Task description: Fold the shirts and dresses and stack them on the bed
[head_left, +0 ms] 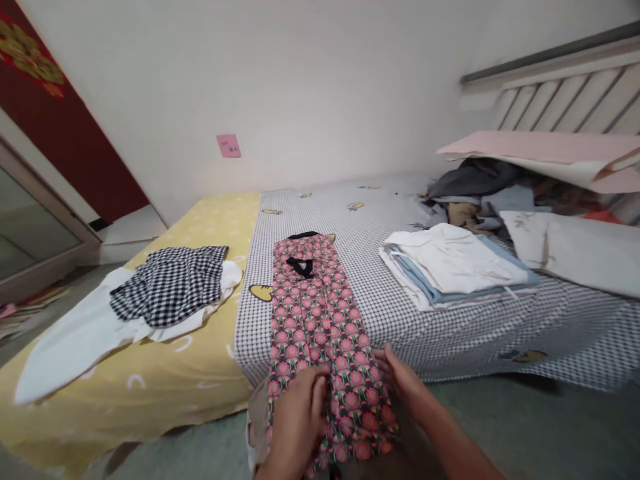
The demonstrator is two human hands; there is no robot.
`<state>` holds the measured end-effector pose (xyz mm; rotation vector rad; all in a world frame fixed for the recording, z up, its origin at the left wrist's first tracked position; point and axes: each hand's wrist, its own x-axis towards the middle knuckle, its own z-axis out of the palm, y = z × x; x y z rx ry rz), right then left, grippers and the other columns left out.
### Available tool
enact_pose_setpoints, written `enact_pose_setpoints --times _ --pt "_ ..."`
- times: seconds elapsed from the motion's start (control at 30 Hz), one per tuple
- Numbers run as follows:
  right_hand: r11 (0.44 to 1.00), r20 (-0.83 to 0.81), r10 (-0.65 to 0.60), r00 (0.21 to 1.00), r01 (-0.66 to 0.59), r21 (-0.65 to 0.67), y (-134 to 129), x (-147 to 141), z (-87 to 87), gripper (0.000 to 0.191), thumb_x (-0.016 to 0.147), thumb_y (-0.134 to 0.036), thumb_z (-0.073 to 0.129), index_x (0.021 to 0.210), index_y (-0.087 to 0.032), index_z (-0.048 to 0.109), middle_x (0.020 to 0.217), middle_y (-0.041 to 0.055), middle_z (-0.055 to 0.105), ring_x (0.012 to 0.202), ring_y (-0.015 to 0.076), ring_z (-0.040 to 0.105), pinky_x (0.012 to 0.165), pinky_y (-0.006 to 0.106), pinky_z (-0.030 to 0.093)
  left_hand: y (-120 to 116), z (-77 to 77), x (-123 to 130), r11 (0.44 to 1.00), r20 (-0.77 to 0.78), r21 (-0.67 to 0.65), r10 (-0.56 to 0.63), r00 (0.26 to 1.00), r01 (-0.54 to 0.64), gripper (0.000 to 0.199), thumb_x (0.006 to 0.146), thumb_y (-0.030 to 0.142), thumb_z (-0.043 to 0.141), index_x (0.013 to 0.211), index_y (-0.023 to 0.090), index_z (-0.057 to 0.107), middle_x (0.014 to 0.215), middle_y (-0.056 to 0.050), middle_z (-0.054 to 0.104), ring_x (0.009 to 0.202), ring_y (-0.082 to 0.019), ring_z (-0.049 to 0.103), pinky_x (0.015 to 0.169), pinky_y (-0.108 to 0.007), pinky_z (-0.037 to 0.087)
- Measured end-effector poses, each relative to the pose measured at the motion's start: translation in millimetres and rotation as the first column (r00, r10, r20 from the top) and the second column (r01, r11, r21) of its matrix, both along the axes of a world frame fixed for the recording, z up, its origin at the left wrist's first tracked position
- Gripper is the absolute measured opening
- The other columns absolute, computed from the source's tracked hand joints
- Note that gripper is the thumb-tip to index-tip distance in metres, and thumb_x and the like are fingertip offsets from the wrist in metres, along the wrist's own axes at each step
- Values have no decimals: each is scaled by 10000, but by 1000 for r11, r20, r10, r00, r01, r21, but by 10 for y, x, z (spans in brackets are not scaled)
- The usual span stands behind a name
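Note:
A long pink-and-dark floral garment (345, 333) with black trim lies folded into a narrow strip. It runs from the bed over the near edge toward me. A black fabric loop (301, 267) rests on its upper part. My left hand (299, 410) is on the lower middle of the garment, its fingers curled in and closed on the cloth. At the garment's right edge is my right hand (403, 381), fingers stretched out and touching or close beside the fabric. Part of each hand's fingertips is hidden.
Right of the garment sits a stack of folded white and blue clothes (455, 263). Behind it are piled dark clothes (475, 180) under pink sheets (540, 147). On the left, a black-and-white checked garment (173, 283) lies over white cloth (75, 343) on yellow bedding (210, 363).

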<state>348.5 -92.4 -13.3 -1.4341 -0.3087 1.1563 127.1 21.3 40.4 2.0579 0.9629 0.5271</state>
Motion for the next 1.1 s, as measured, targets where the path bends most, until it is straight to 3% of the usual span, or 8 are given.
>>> enact_pose_setpoints --times 0.17,0.3,0.4,0.6,0.73,0.8,0.9,1.1 --pt "997 223 -17 975 0 76 157 -118 66 407 681 -601 718 812 -217 681 800 19 741 854 260 677 829 370 517 -49 -317 489 997 0 8 75 997 -75 390 885 344 491 1223 216 635 1225 -152 668 1081 -320 647 894 -406 495" --pt "986 571 -135 810 166 -3 79 -191 -26 344 698 -571 638 754 -231 624 764 8 706 810 251 629 759 338 492 -53 -537 466 998 -25 32 46 999 -45 469 857 205 455 1298 217 613 1277 -155 653 1123 -317 636 921 -410 492" --pt "992 527 -85 846 120 -34 -35 -260 -137 356 688 -527 614 871 -223 643 852 29 734 849 262 644 781 350 499 -105 -491 372 998 -32 -12 -60 998 60 401 876 207 462 1214 249 674 1177 -120 715 1098 -309 653 964 -421 478" --pt "990 330 129 935 -101 -99 -510 -203 -414 524 671 -675 637 894 -203 674 876 68 750 824 273 685 748 371 526 -118 -214 -319 919 -48 134 -368 929 371 311 959 256 440 1120 310 700 1039 -49 750 969 -213 681 861 -317 519" --pt "949 450 174 876 -28 -313 -874 80 -666 659 796 -771 309 859 -207 644 706 95 701 610 275 661 591 402 514 171 -284 -1008 827 -88 527 -176 980 196 336 970 195 421 1229 264 624 1052 -47 736 941 -168 684 801 -270 541" --pt "950 757 114 644 152 -272 -936 215 -687 570 849 -653 343 996 -197 652 900 145 736 801 317 700 723 456 538 336 -387 -1233 729 -155 680 41 987 77 376 962 156 425 1278 245 608 1118 -82 712 985 -187 679 825 -301 547" --pt "968 995 79 63 234 -91 -827 281 -522 417 915 -402 437 1248 -215 603 1250 174 666 1143 345 625 977 565 453 483 -512 -1306 556 -240 829 259 936 59 478 939 120 469 1380 281 561 1354 -142 603 1238 -266 584 1005 -433 482" --pt "992 867 31 -497 -91 -88 -332 90 -127 543 892 -143 573 1373 -389 530 1501 66 507 1481 325 287 1182 644 150 492 -317 -917 301 -326 905 42 944 299 575 922 382 609 1469 416 435 1579 -34 422 1557 -276 59 1242 -579 -17"
